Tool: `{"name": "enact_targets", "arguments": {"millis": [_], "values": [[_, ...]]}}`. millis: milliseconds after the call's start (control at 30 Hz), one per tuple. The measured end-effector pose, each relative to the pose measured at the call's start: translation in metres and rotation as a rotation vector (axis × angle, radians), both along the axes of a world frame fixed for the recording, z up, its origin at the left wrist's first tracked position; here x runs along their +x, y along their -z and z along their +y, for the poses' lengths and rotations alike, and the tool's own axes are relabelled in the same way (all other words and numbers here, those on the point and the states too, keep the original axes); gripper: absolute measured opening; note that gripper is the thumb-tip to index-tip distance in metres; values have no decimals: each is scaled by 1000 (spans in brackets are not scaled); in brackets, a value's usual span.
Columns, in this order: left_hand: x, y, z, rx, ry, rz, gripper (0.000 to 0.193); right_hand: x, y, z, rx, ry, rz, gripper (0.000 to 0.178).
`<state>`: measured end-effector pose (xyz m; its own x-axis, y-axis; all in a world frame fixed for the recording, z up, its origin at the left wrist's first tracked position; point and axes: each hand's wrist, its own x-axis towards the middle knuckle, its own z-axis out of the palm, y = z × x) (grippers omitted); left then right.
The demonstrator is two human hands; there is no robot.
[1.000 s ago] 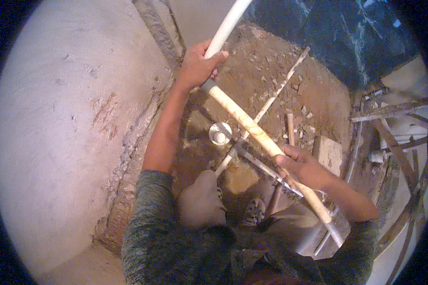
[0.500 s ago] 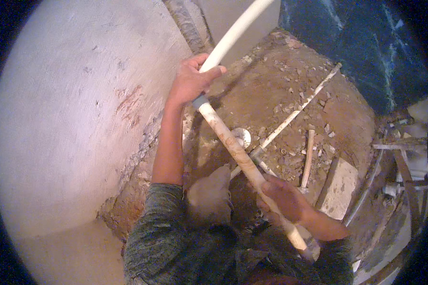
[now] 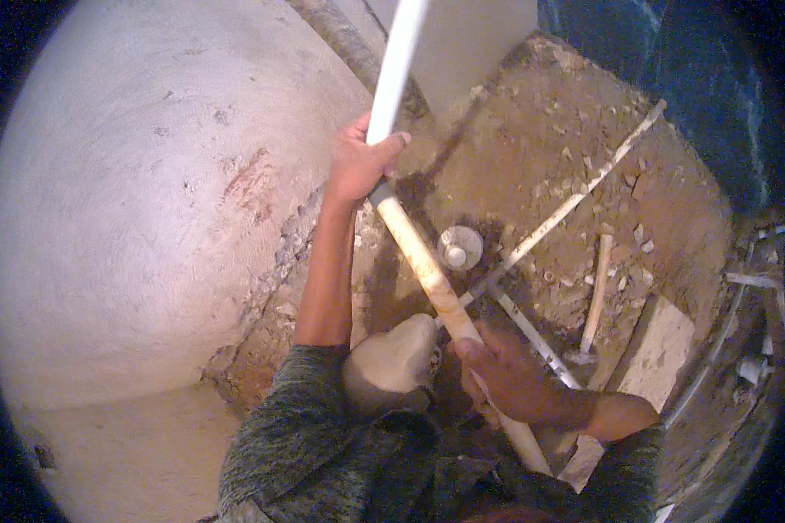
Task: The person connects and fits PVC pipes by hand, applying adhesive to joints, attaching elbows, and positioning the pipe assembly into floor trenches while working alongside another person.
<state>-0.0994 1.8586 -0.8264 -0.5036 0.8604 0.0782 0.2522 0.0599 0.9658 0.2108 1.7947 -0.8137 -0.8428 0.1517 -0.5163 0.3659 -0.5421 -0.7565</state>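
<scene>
My left hand (image 3: pixel 364 166) is closed around the lower part of a white plastic pipe (image 3: pixel 399 70) that rises past the top edge of the view. Just below that hand a grey coupling (image 3: pixel 381 193) joins it to a mud-stained cream pipe (image 3: pixel 425 266). The cream pipe slants down to the right across my body. My right hand (image 3: pixel 516 370) grips it lower down, fingers wrapped around it. Its lower end lies near my clothing.
Thin white pipes (image 3: pixel 558 218) meet at a fitting on the dirt (image 3: pixel 602 253). Beside them are a round white piece (image 3: pixel 459 249), a wooden-handled hammer (image 3: pixel 598 292) and a pale block (image 3: pixel 658 349). A plastered wall (image 3: pixel 166 200) stands left; dark marbled panels (image 3: pixel 672 70) are far right.
The white pipe has swung to a more upright angle, its top moving left. Both hands keep hold of the joined pipes. The whole view has shifted a little.
</scene>
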Motion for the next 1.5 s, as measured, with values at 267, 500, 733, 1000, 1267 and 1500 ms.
{"name": "enact_targets", "arguments": {"millis": [267, 500, 733, 1000, 1267, 1500], "values": [[18, 0, 22, 119, 21, 7, 14, 4, 29, 19, -726, 92, 242, 42], [21, 11, 20, 32, -10, -14, 17, -7, 26, 20, -551, 109, 95, 41], [26, 16, 6, 222, -133, -174, 15, -7, 19, 26, -596, 82, 51, 39], [28, 11, 3, 300, -86, -160, 16, -8, 34, 20, -288, -4, 150, 37], [14, -12, -11, 262, -30, 36, 15, -71, 71, 72, 755, 470, 305, 49], [9, -8, -15, 315, -17, -16, 15, -130, 99, 72, 1571, 381, 608, 60]]}}
